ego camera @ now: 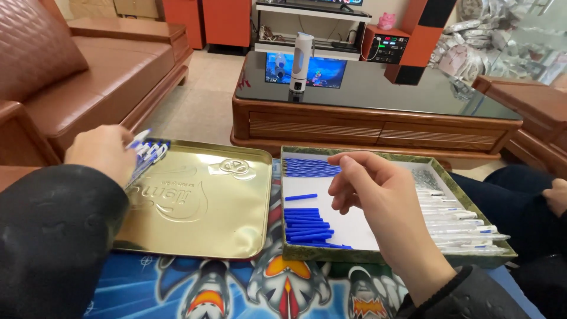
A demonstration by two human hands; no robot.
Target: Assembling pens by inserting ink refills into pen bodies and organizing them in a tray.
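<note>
My left hand [103,152] grips a bundle of blue-and-white pens [144,152] over the far left corner of a gold metal tray lid [207,207]. To the right, my right hand [372,189] hovers above a shallow green-rimmed box [378,255], fingers loosely curled, nothing visible in them. Inside the box lie rows of blue pen parts [307,225], one loose blue piece [301,197], and clear pen barrels [455,221] along its right side.
A colourful printed surface [236,289] carries tray and box. A dark glass coffee table [378,88] with a white cylinder [302,62] stands ahead. A brown leather sofa [77,77] is at left. Another person's dark-clothed knee and hand [555,195] sit at right.
</note>
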